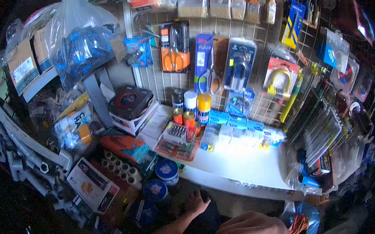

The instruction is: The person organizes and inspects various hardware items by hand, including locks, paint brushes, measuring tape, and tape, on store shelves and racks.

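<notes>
My left hand (197,203) reaches in from the bottom with its fingers apart, over a dark patch in front of the counter edge. Nothing shows held in it. Close to its left stand round tubs with blue lids (167,169). Large and blurred at the bottom lies a patch of bare skin, apparently my right arm or hand (249,232), with its fingers hidden. Just right of it is a reddish-brown bundle (299,226) against a blue plastic bag (312,223).
Spray cans (203,107) and small blue boxes (236,120) line the back of the bright white counter (244,163). Paintbrushes (198,5), scissors (210,75) and padlocks (280,82) hang on the wire rack. A clear bag of blue items (80,46) hangs at left, above grey pipe fittings (17,162).
</notes>
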